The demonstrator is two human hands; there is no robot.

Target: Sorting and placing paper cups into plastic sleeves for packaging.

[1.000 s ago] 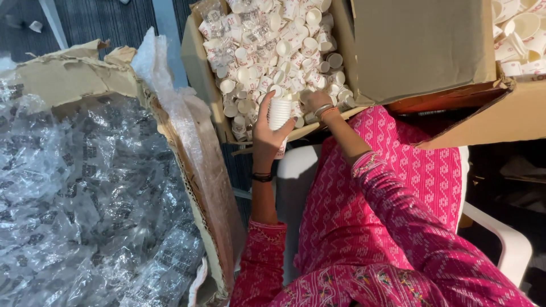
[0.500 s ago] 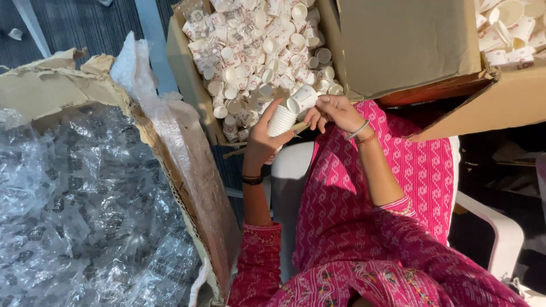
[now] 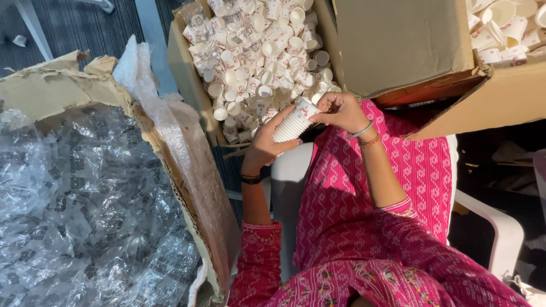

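Note:
My left hand (image 3: pixel 266 145) grips a stack of nested white paper cups (image 3: pixel 294 121), tilted with its open end up and to the right. My right hand (image 3: pixel 339 109) touches the stack's top end with pinched fingertips, apparently on a single cup there. Just beyond both hands stands an open cardboard box (image 3: pixel 187 74) filled with several loose white paper cups (image 3: pixel 256 51). I am seated, in pink patterned sleeves, with a black band on the left wrist and bangles on the right.
A large torn cardboard box (image 3: pixel 51 85) lined with crumpled clear plastic wrap (image 3: pixel 74 216) stands at the left. Another box of cups (image 3: pixel 506 28) sits at the top right, its flap (image 3: pixel 398 40) folded over. A white plastic chair (image 3: pixel 500 227) is under me.
My right hand has left the loose cups in the box and come to the top of the stack. The left hand has tilted the stack and drawn it slightly toward me.

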